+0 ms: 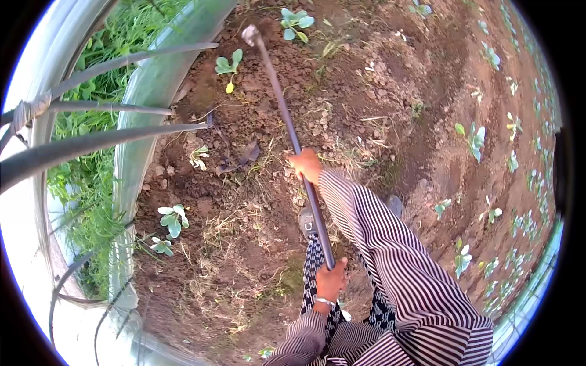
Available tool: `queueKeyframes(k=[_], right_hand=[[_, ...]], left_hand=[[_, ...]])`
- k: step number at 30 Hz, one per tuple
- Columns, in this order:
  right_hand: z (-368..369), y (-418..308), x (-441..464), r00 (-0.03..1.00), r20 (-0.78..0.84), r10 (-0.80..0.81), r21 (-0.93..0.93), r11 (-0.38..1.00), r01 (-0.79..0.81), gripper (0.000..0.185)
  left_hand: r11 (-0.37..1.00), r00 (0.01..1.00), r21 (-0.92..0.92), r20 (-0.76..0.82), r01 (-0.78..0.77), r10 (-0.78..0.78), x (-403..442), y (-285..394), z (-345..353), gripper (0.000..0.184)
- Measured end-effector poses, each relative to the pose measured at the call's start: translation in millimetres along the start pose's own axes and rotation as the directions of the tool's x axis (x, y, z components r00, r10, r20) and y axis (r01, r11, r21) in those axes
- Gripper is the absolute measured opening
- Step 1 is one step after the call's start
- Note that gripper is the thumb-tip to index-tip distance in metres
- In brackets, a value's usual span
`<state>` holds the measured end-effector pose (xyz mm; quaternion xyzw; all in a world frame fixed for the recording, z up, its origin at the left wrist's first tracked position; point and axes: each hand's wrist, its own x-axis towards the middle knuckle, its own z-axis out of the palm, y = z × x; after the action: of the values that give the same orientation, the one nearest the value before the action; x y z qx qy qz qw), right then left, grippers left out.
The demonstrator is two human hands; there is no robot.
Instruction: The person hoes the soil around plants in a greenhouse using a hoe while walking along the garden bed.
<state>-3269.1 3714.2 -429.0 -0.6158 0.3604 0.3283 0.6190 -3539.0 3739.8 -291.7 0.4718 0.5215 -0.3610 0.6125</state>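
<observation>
A long-handled hoe (282, 105) slants across the view, from its small, pale head (249, 35) over the soil at the upper left to its butt near my body. My right hand (306, 165) is wrapped round the middle of the dark shaft. Closer to me, my left hand (331, 282) grips the shaft's lower end. The blade's exact shape is too small to make out. Near the head grow two leafy seedlings, one (228, 66) just below it and another (296, 24) to its right.
Bent poles (110, 135) and plastic sheeting (165, 67) border the left side, with tall grass (91, 226) behind. More seedlings (173, 220) stand at lower left; rows of them (473, 143) run along the right. Dry straw (226, 229) and dark scrap (241, 160) lie on the soil. My shoe (307, 222) is below the shaft.
</observation>
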Motion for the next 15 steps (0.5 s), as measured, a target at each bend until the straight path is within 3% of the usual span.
queueKeyframes(k=[2, 3, 4, 6, 7, 8, 10, 11, 15], right_hand=[[-16.2, 34.5, -23.5, 0.993, 0.122, 0.000, 0.123, 0.992, -0.015, 0.017], [-21.4, 57.3, -36.8, 0.990, 0.103, 0.093, 0.218, 0.969, -0.113, 0.020], [-38.2, 73.6, -61.9, 0.968, 0.251, 0.019, 0.316, 0.943, -0.100, 0.014], [-52.1, 73.8, -99.3, 0.964, 0.204, 0.171, 0.294, 0.928, -0.227, 0.026], [-63.9, 65.2, -96.1, 0.947, 0.289, 0.136, 0.321, 0.919, -0.230, 0.026], [-72.7, 64.0, -92.6, 0.919, 0.380, 0.108, 0.352, 0.902, -0.251, 0.027], [-95.0, 41.6, -91.4, 0.867, 0.497, 0.025, 0.424, 0.865, -0.268, 0.026], [-107.7, 28.6, -93.8, 0.846, 0.532, -0.018, 0.443, 0.858, -0.261, 0.026], [-173.4, -22.9, -132.8, 0.764, 0.619, -0.181, 0.479, 0.859, -0.184, 0.029]], left_hand=[[0.988, 0.989, 0.135, -0.116, -0.070, 0.086, -17.1, -45.5, -0.4, 0.026], [0.985, 0.987, 0.137, -0.103, -0.109, 0.124, -29.4, -69.8, -3.0, 0.025], [0.968, 0.976, 0.219, -0.151, -0.122, 0.158, -43.3, -97.0, -5.1, 0.025], [0.843, 0.941, 0.492, -0.123, -0.218, 0.315, -39.5, -151.7, -19.3, 0.029], [0.817, 0.926, 0.529, -0.139, -0.230, 0.350, -43.4, -148.5, -7.9, 0.028], [0.862, 0.942, 0.482, -0.191, -0.155, 0.276, -32.5, -154.2, -3.9, 0.025], [0.925, 0.933, 0.321, -0.226, -0.201, 0.281, -38.2, -128.2, 34.8, 0.024], [0.909, 0.919, 0.343, -0.222, -0.238, 0.325, -33.5, -130.8, 46.5, 0.024], [0.939, 0.943, 0.165, -0.095, -0.302, 0.320, -66.1, -115.8, 119.4, 0.022]])
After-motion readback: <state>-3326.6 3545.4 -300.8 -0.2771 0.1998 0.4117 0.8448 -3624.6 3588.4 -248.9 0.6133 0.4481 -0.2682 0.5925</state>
